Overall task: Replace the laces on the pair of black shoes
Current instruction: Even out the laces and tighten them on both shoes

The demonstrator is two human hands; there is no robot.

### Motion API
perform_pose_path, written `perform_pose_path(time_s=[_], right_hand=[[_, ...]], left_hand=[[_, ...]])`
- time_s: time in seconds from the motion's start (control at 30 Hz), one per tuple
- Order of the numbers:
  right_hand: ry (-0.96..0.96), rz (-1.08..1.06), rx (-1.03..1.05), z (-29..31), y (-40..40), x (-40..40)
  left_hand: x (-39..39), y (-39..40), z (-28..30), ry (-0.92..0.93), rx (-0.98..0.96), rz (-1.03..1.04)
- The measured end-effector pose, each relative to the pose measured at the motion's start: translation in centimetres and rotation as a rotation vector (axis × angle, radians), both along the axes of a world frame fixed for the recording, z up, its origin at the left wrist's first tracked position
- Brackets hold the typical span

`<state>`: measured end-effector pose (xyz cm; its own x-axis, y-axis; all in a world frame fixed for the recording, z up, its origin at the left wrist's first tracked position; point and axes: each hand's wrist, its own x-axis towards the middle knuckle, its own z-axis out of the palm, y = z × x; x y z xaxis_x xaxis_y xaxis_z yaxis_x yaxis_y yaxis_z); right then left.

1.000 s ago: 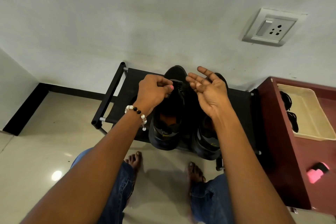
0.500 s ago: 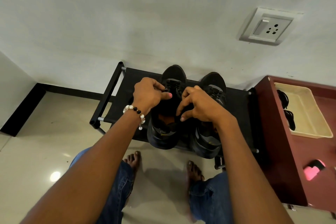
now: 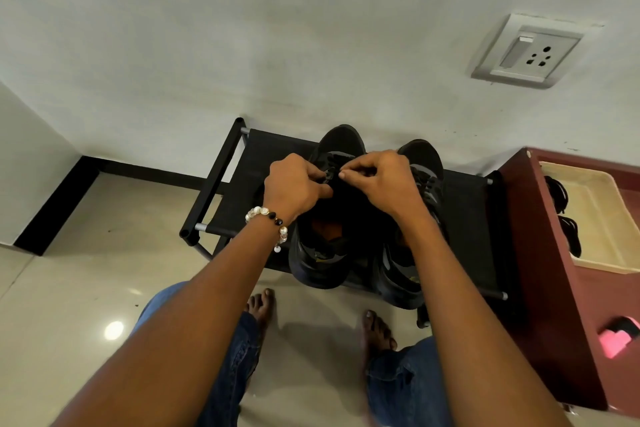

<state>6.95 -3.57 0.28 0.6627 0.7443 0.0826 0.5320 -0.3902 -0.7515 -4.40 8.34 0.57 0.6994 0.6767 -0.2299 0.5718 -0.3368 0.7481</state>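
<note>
Fingers (image 3: 349,173) of both hands pinch the lace (image 3: 330,174) over the left black shoe (image 3: 327,246).

A: Any readable text, labels, brands, numbers?
B: None. Black shoes (image 3: 322,253) show yellowish marks near the heels, too blurred to read. Wall socket (image 3: 528,52) carries no lettering I can make out.
A: Signs?
B: Nothing legible anywhere.
</note>
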Motion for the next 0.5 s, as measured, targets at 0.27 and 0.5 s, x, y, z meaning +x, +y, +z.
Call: perform_pose_path(time_s=[0.27,0.5], right_hand=[[-0.163,-0.005,-0.229,-0.3,1.8,-0.8],[-0.193,-0.042,-0.325,-0.7,2.0,-1.4]], left_hand=[[-0.2,1.1,-0.4,-0.023,-0.076,0.040],[-0.2,1.5,-0.7,-0.037,-0.152,0.053]])
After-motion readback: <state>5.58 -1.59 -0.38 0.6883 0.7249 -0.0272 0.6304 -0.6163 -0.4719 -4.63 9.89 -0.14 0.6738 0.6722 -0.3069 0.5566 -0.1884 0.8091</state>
